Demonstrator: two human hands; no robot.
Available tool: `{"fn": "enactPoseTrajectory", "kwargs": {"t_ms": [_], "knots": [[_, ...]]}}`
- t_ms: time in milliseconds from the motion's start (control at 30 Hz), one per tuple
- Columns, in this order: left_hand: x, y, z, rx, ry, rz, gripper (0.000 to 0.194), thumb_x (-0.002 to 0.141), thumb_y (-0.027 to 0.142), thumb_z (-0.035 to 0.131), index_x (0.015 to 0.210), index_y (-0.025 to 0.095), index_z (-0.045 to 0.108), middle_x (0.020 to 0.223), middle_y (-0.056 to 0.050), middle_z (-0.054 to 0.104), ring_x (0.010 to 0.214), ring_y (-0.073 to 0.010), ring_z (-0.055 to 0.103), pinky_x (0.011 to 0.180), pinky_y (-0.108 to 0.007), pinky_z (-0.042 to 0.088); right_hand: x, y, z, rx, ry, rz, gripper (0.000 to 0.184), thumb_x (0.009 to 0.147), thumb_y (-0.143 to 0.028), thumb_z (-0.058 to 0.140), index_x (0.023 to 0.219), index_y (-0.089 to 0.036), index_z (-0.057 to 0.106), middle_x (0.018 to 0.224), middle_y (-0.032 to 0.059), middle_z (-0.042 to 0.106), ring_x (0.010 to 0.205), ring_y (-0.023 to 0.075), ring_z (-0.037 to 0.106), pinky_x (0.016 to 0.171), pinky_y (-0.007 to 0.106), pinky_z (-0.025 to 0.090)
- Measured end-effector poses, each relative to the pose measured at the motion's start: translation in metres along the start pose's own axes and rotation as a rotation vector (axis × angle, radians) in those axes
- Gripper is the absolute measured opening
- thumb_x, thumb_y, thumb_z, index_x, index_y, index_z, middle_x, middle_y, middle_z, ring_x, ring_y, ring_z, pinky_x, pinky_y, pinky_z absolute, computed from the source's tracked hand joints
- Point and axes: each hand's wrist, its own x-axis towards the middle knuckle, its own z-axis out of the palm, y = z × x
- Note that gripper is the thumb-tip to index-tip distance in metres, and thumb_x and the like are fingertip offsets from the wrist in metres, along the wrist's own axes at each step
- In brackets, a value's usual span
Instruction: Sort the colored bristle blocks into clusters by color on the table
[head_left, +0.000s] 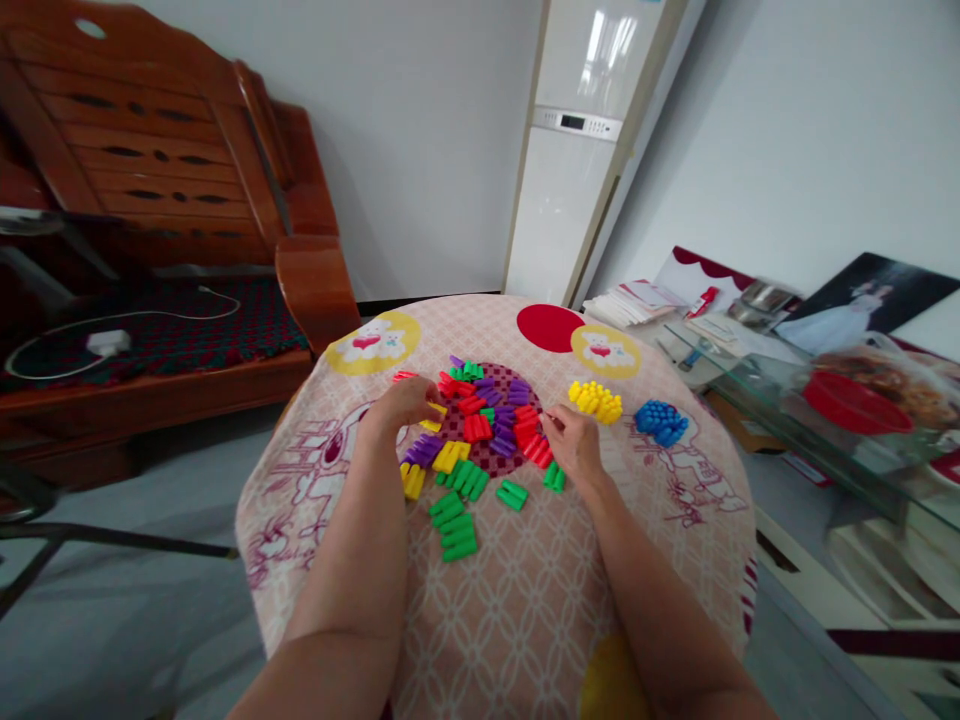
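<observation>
My left hand (403, 407) is closed, its fingers bent down at some yellow plastic pieces (433, 417) on the left of the table. Whether it grips one of them is hidden. On the other side my right hand (574, 438) is pinched closed beside red tube-like pieces (531, 436); what its fingertips hold is too small to make out. Between the hands lie short ribbed pieces in small rows: purple ones (503, 432), green ones (457, 525) nearer me, and more yellow ones (451, 457).
Beyond my right hand stand a tight yellow cluster (595, 401) and a blue cluster (661, 422). A patterned cloth (517, 620) covers the round table. A glass shelf (787, 400) with bags and papers is at right, a wooden bench (150, 200) at left.
</observation>
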Motion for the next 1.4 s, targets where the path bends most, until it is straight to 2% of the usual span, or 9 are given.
{"fn": "enactPoseTrajectory", "kwargs": {"t_ms": [133,233,400,500,667,833,1033,1267,1400], "knots": [[0.001,0.009,-0.006,-0.192,0.130,0.094,0.030,0.063,0.021,0.066,0.091,0.019,0.074,0.086,-0.003,0.075,0.080,-0.0200,0.069,0.072,-0.026,0.052,-0.003,-0.005,0.004,0.033,0.020,-0.055,0.023,0.091,-0.032,0.055,0.080,-0.021,0.072,0.068,0.0022,0.070,0.061,0.0137,0.060,0.064,0.023,0.042],[0.000,0.035,-0.006,-0.345,0.191,0.279,0.032,0.066,0.019,0.061,0.096,0.017,0.073,0.084,-0.002,0.075,0.079,-0.0180,0.069,0.073,-0.027,0.054,-0.002,-0.009,0.000,0.076,0.084,-0.057,0.025,0.091,-0.034,0.054,0.083,-0.020,0.073,0.073,0.0046,0.072,0.065,0.0152,0.062,0.067,0.025,0.045],[-0.006,0.097,0.015,-0.375,0.152,0.570,0.036,0.063,0.005,0.056,0.096,0.015,0.070,0.089,-0.003,0.074,0.080,-0.0151,0.068,0.072,-0.023,0.053,0.001,-0.011,-0.006,0.244,0.102,-0.027,0.029,0.091,-0.037,0.055,0.099,-0.017,0.074,0.082,0.0072,0.075,0.070,0.0175,0.066,0.067,0.026,0.050],[-0.009,0.119,0.029,-0.379,0.130,0.638,0.039,0.067,0.002,0.056,0.102,0.016,0.067,0.087,-0.002,0.074,0.078,-0.0142,0.069,0.072,-0.023,0.053,0.001,-0.012,-0.009,0.270,0.072,-0.010,0.029,0.089,-0.034,0.055,0.102,-0.018,0.075,0.078,0.0052,0.073,0.067,0.0170,0.065,0.065,0.026,0.050],[-0.008,0.126,0.041,-0.361,0.163,0.652,0.043,0.071,0.003,0.061,0.112,0.017,0.063,0.087,-0.003,0.075,0.077,-0.0153,0.070,0.072,-0.025,0.055,0.004,-0.008,-0.012,0.290,-0.021,0.073,0.022,0.082,-0.033,0.062,0.091,-0.018,0.074,0.061,-0.0012,0.064,0.056,0.0141,0.059,0.057,0.023,0.043],[-0.007,0.130,0.048,-0.409,0.177,0.686,0.049,0.073,0.003,0.058,0.120,0.016,0.061,0.097,-0.006,0.074,0.084,-0.0156,0.072,0.076,-0.026,0.058,0.008,0.008,-0.023,0.335,-0.085,0.167,0.017,0.073,-0.034,0.065,0.077,-0.018,0.069,0.064,-0.0004,0.067,0.058,0.0146,0.061,0.056,0.023,0.044],[-0.004,0.116,0.034,-0.445,0.299,0.601,0.045,0.075,0.009,0.057,0.119,0.016,0.065,0.105,-0.007,0.075,0.087,-0.0162,0.073,0.082,-0.028,0.059,0.014,0.041,-0.043,-0.064,0.172,0.405,0.020,0.071,-0.031,0.059,0.075,-0.017,0.072,0.071,0.0063,0.073,0.068,0.0217,0.066,0.068,0.030,0.049],[-0.001,0.055,-0.003,-0.308,0.364,0.282,0.034,0.070,0.019,0.061,0.102,0.015,0.072,0.090,-0.007,0.077,0.082,-0.0202,0.073,0.079,-0.031,0.058,0.013,0.054,-0.036,-0.292,0.114,0.444,0.024,0.074,-0.033,0.057,0.074,-0.016,0.075,0.079,0.0120,0.076,0.077,0.0257,0.068,0.070,0.031,0.048],[-0.008,0.022,-0.015,-0.216,0.245,0.119,0.019,0.065,0.020,0.065,0.082,0.019,0.074,0.072,-0.003,0.075,0.070,-0.0199,0.070,0.067,-0.027,0.054,0.011,0.058,-0.034,-0.286,0.128,0.435,0.022,0.073,-0.030,0.058,0.077,-0.016,0.075,0.077,0.0115,0.076,0.074,0.0244,0.066,0.071,0.031,0.048]]}}
